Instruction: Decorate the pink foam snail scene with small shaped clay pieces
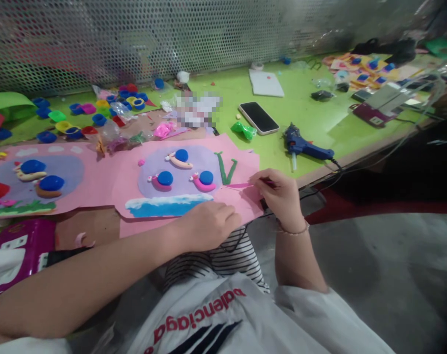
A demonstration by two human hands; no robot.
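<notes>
- My left hand (208, 223) sits on the bottom edge of the pink sheet (245, 160), fingers curled in and knuckles up. It's pressing on the sheet, and I can't see anything in its grip.
- My right hand (279, 192) is at the sheet's right edge, fingertips pinched shut on a thin pink strip (240, 185) that lies flat and points left toward the green V (226, 169). The two hands are apart, with the sheet's corner between them.
- The sheet hangs a bit over the table's front edge, right above my lap. It has a lilac patch with three little snails topped with blue caps (181, 155), and a blue and white band below them.
- Just left of it is a second pink sheet (94, 172) with the same sort of stuff on it.
- The table (312, 110) is bright green and pretty messy. There's a heap of bottle caps (98, 105) in blue, yellow, red and pink at the back left.
- A phone (259, 118) lies face up past the sheet, a crumpled green wrapper (244, 130) is just beside it, and a blue glue gun (305, 145) is to its right with its cord going off the edge.
- A white pad (266, 82) sits further back, and more craft pieces (367, 69) are in the far right corner.
- There's a purple box (20, 243) at my lower left.
- A perforated metal wall (171, 34) runs along the back of the table, and there's a grey floor (374, 275) on my right.
</notes>
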